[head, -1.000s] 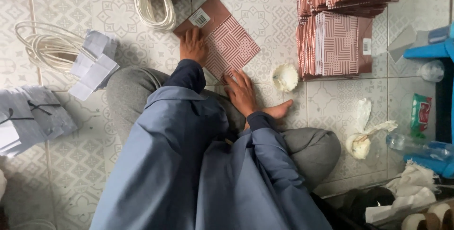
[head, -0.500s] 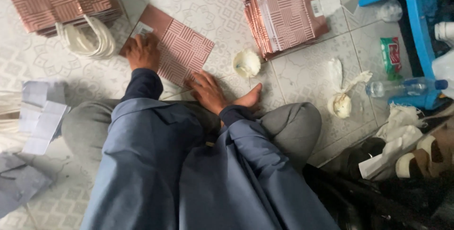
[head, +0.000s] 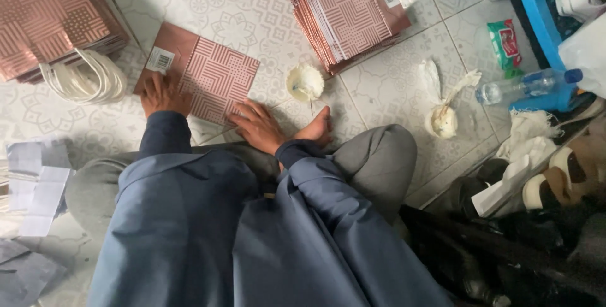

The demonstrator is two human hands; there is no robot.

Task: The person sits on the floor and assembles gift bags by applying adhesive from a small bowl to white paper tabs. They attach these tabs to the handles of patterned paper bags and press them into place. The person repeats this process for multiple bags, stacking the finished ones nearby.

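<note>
A flat rose-coloured paper bag [head: 211, 73] with a line pattern lies on the tiled floor in front of me. My left hand [head: 161, 92] presses flat on its left part, near a white label. My right hand [head: 255, 125] presses flat on its lower right corner. Neither hand grips anything. My bare foot [head: 314, 129] rests just right of the right hand. A small white dish [head: 304, 82] of paste sits on the floor beyond the foot.
A stack of finished bags with white cord handles [head: 79, 76] lies at far left. A pile of flat bags [head: 344, 10] is at top centre. A plastic bottle [head: 524, 84], crumpled white wrapper [head: 442, 118], grey paper pieces [head: 31, 187] and shoes [head: 555, 181] surround me.
The view has shifted, moving everything leftward and down in frame. Both hands stay pressed on the same bag; the right hand slid slightly along its lower edge.
</note>
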